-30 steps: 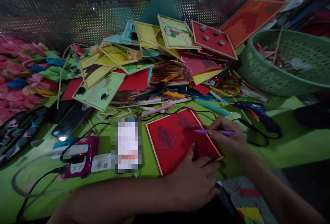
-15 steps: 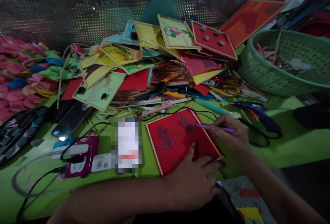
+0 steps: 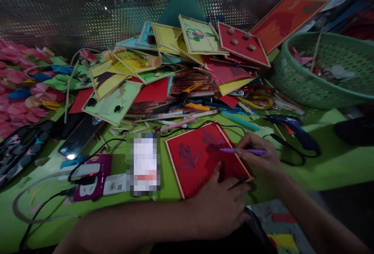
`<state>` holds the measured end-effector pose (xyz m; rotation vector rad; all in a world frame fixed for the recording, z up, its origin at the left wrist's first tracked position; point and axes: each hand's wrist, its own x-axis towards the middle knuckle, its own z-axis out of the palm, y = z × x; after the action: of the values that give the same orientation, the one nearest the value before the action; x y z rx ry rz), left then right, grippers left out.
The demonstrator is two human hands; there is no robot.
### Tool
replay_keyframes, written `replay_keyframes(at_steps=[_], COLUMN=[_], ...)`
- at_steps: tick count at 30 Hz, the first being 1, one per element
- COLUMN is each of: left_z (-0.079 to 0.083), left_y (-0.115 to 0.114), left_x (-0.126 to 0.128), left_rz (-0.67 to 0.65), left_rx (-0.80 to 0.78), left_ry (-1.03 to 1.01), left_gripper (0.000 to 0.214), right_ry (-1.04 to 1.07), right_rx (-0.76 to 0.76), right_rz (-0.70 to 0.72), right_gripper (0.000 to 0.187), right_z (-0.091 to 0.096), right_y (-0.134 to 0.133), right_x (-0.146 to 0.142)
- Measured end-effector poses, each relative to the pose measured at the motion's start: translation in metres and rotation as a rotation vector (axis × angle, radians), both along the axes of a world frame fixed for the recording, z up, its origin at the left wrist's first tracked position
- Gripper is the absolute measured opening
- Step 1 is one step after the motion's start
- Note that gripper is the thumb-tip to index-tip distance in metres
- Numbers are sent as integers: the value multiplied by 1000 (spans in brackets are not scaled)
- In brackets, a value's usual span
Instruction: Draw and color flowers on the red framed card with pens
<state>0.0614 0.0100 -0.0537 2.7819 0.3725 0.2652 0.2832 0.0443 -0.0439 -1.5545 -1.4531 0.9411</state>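
Observation:
A red card [image 3: 189,143] with a pale stick border lies on the green table, purple flower drawings on its face. My left hand [image 3: 223,197] rests open on the card's lower part, fingers spread. Between the fingers of my right hand [image 3: 260,154] is a purple marker [image 3: 233,150], its tip at the card's right-hand flower. A phone [image 3: 144,164] with a blurred screen lies left of the card. Part of the card's lower area is hidden under my left hand.
Framed cards [image 3: 201,37] are heaped behind, over pencils and scissors. A green basket [image 3: 324,86] stands at right, near a blue glue gun [image 3: 295,129]. At left are a purple power strip [image 3: 101,182], another phone [image 3: 82,137] and pink paper flowers [image 3: 23,90].
My right hand has moved the marker's tip slightly down and left over the right flower. My left hand stays in place on the card.

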Motion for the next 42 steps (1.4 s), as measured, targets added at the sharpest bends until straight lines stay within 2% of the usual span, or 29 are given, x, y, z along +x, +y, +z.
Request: replay_keyframes(at_steps=[13, 24, 30, 34, 38, 42], left_z=[4, 4, 2, -1, -3, -2], left_y=[2, 1, 0, -1, -2, -1], left_x=[0, -1, -1, 0, 1, 1], left_rz=[-8, 0, 5, 1, 11, 10], left_rx=[5, 6, 34, 27, 22, 22], left_ry=[13, -2, -20, -18, -37, -58], left_gripper=[48, 50, 50, 48, 49, 49], right_ry=[-39, -119, -124, -45, 113, 273], right_rx=[71, 146, 152, 114, 84, 68], right_rz=[-48, -179, -202, -226, -231, -210], right_gripper=[21, 20, 20, 22, 16, 21], right_z=[0, 0, -1, -1, -5, -4], right_y=[4, 5, 5, 4, 7, 14], right_x=[-5, -6, -5, -4, -1, -1])
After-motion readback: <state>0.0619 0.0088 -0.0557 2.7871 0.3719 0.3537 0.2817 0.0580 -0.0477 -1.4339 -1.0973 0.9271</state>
